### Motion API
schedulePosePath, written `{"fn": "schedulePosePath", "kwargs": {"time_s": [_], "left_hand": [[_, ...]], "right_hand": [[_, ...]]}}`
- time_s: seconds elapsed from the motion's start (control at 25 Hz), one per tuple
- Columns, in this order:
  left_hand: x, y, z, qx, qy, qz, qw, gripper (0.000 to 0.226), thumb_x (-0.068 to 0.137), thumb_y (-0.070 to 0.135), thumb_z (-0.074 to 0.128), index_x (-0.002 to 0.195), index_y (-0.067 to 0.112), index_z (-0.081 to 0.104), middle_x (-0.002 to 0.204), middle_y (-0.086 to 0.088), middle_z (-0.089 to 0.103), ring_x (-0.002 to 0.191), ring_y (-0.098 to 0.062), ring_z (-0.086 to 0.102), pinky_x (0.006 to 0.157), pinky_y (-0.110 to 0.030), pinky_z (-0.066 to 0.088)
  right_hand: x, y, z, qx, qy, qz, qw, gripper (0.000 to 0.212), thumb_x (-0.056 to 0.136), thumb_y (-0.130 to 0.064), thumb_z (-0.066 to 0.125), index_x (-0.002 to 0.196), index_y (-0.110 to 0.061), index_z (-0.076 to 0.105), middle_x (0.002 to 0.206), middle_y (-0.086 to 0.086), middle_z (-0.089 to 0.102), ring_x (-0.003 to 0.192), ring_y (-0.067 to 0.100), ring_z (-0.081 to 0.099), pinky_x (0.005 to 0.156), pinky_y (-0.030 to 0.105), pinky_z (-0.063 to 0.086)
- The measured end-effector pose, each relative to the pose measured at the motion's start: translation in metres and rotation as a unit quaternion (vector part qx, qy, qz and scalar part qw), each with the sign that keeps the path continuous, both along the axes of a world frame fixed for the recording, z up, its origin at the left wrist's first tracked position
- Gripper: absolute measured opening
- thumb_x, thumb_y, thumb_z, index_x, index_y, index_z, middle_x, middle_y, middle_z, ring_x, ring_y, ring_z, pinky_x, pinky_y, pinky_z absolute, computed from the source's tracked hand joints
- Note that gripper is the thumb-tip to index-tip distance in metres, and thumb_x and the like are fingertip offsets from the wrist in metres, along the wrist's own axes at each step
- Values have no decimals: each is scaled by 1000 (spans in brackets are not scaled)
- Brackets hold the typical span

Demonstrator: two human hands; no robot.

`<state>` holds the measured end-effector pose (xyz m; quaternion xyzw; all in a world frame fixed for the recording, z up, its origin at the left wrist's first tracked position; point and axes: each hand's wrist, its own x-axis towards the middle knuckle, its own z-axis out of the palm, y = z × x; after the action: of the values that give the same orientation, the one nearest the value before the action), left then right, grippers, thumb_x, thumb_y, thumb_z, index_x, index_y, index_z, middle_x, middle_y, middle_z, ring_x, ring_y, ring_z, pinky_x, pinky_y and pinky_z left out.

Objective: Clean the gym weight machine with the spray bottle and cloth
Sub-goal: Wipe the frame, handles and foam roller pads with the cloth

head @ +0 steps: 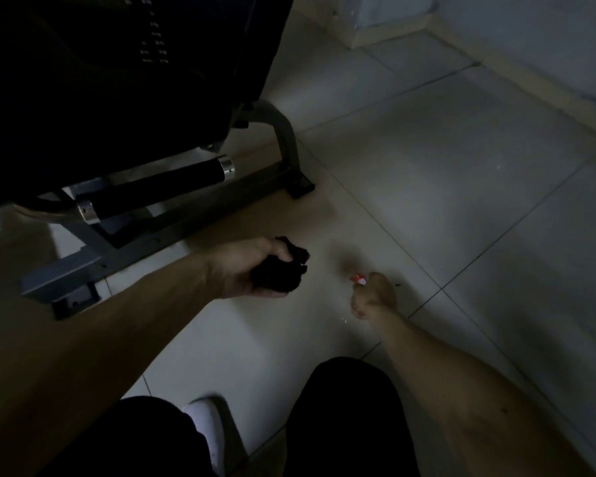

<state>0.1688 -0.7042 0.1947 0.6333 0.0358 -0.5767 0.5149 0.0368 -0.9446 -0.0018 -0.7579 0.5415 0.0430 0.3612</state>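
The tiled floor [461, 173] lies open across the right and middle of the view, out to a pale skirting [516, 74] at the foot of the wall along the far right edge. The weight machine [117, 80] fills the far left corner as a dark mass. Its grey base frame [172, 218] reaches onto the floor and ends in a black foot [301, 188]. A black-gripped bar with chrome ends [159, 189] hangs just above that frame.

The left hand [252, 266] hovers near the frame's near edge but apart from it, fingers curled tight around a bunched black cloth [289, 270] that bulges out past the knuckles. Just to its right, the right hand [374, 296] is low over the floor with its fingers wrapped around the spray bottle [358, 279]. Only the red and white head shows above the fist, and in the dim light I cannot tell whether the bottle touches the tiles.

At the near edge are dark-trousered knees and a white shoe [209, 428].
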Motion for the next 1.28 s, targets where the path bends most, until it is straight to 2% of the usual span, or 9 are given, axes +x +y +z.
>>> {"fn": "schedulePosePath", "kwargs": {"time_s": [0.16,0.24,0.4,0.56,0.72,0.84,0.96,1.16,1.28], "left_hand": [[3,-12,19,-17,2,15,1000,28,97,10,62,125,10,60,126,-16,66,114,-31,67,91,-41,58],[8,-14,31,-28,-16,49,998,34,96,9,64,129,9,57,125,-16,66,112,-31,67,82,-38,61],[14,3,62,-71,-21,155,985,41,94,16,63,134,12,59,125,-16,67,114,-33,65,85,-42,58],[16,55,97,-169,5,205,964,39,94,32,41,116,13,68,116,-15,68,108,-29,61,99,-45,47],[19,132,85,-63,-138,230,961,33,102,35,48,127,20,65,125,-5,71,122,-24,62,112,-49,40],[14,175,78,-18,-125,316,940,26,104,27,50,121,18,68,112,-1,77,113,-23,68,103,-47,47],[14,185,79,-54,-137,415,898,22,104,20,52,117,14,68,103,-2,78,107,-23,70,91,-40,52],[27,168,71,-55,-152,481,862,15,100,19,62,110,10,68,103,-6,75,100,-19,69,79,-33,53],[35,166,60,-43,-174,463,868,19,98,21,66,113,11,66,112,-6,71,106,-20,67,79,-32,53]], "right_hand": [[5,-1,58,9,20,25,999,36,93,-21,65,128,-11,62,129,6,66,119,30,63,93,25,46],[27,20,110,-4,-114,47,992,47,97,-24,58,143,-16,53,144,7,57,129,27,57,105,29,45],[61,103,204,71,-411,197,887,44,99,-42,48,143,-38,51,151,-7,51,138,4,47,112,24,42],[82,164,224,16,-394,348,851,66,94,-18,70,155,-23,43,157,-6,39,143,-5,34,116,17,36],[113,203,241,-36,-465,362,807,51,98,-13,68,147,-15,54,144,-1,50,128,-17,41,102,10,43],[138,244,250,-98,-498,434,744,44,96,-21,71,138,-17,55,138,-1,53,127,4,53,98,17,50],[145,270,227,-304,-451,490,681,30,97,-28,66,127,-22,64,134,3,56,122,23,55,100,36,48],[150,239,209,-412,-400,495,652,37,94,-21,72,131,-27,68,127,6,61,110,29,56,91,41,41],[152,180,211,-388,-389,449,705,36,95,-15,70,130,-22,69,119,9,61,102,33,56,83,46,49]]}}
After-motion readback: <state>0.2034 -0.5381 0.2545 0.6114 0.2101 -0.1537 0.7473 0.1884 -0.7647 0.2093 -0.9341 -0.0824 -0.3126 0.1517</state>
